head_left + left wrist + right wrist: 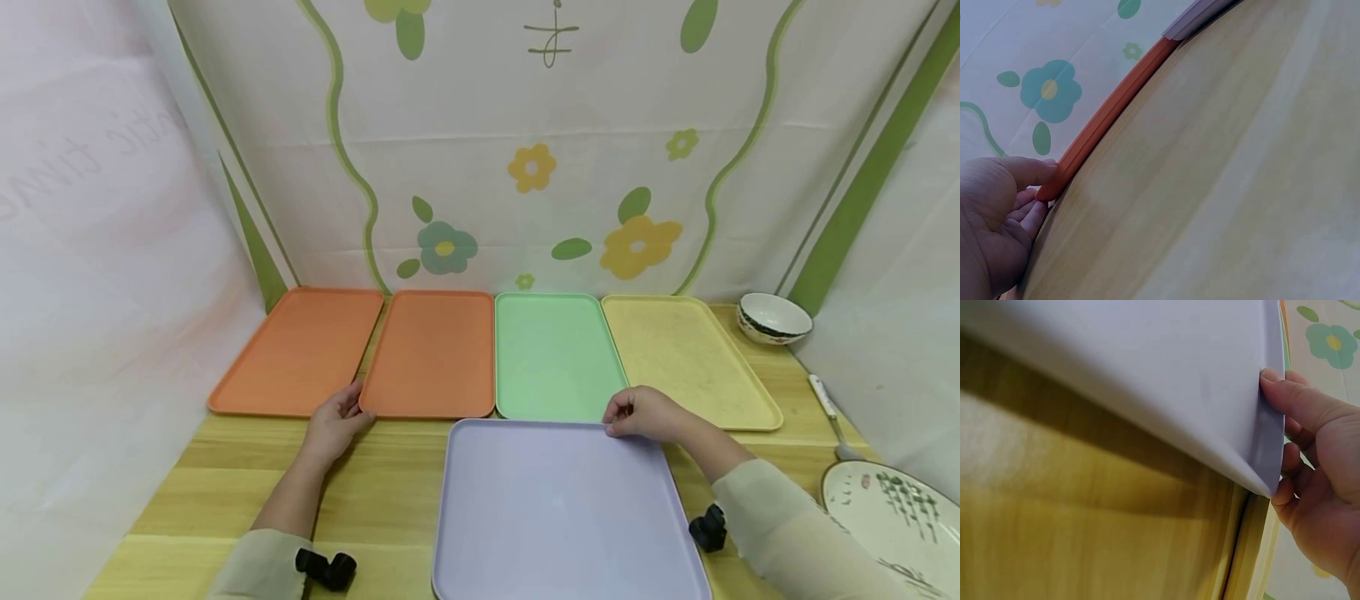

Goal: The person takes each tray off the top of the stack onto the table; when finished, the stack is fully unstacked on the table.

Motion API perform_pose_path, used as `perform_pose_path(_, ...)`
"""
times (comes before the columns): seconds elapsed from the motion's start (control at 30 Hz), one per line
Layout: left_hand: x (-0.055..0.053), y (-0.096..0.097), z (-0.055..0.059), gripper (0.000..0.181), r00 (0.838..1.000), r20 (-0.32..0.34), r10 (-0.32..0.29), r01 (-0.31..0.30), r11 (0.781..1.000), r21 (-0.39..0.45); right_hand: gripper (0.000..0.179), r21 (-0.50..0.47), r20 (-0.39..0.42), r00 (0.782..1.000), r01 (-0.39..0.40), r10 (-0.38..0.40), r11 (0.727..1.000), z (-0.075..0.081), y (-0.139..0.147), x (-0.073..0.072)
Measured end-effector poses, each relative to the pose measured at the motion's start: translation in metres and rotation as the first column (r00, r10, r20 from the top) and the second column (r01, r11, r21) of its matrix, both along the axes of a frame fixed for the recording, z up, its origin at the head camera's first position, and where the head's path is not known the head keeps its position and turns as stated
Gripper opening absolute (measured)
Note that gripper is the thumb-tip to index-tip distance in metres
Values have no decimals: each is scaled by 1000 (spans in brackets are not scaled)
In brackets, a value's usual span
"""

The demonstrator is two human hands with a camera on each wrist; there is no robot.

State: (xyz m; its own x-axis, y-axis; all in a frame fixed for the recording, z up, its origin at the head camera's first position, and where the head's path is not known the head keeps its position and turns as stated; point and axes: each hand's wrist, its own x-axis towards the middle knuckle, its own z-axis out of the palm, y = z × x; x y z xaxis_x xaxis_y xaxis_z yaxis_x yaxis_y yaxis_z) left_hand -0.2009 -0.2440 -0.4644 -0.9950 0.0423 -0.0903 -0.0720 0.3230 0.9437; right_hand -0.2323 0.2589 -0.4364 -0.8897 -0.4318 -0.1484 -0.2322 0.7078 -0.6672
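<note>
My left hand pinches the near left corner of an orange tray. In the left wrist view the thumb lies on top of the orange rim, fingers at its corner and underside. My right hand grips the far rim of a lavender tray near its right corner. The right wrist view shows the thumb inside that rim and the other fingers outside it. This tray lies nearest me, its far edge close to the green tray; a shadow shows beneath its side.
Another orange tray lies at the left, and a yellow tray at the right of the row. Bowls stand at the back right. A white-handled utensil and a patterned plate lie along the right side. Cloth walls surround the wooden table.
</note>
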Motion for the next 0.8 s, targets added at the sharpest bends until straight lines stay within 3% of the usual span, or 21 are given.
perform_pose_path(0.2,-2,0,-1,70,1000,2,6,-6,1000,2,13,62,-21,1000,-7,8,998,0,-1,-2)
perform_pose_path(0.8,-2,0,-1,70,1000,-1,0,0,1000,10,16,88,-18,1000,27,-26,996,-3,-3,-3)
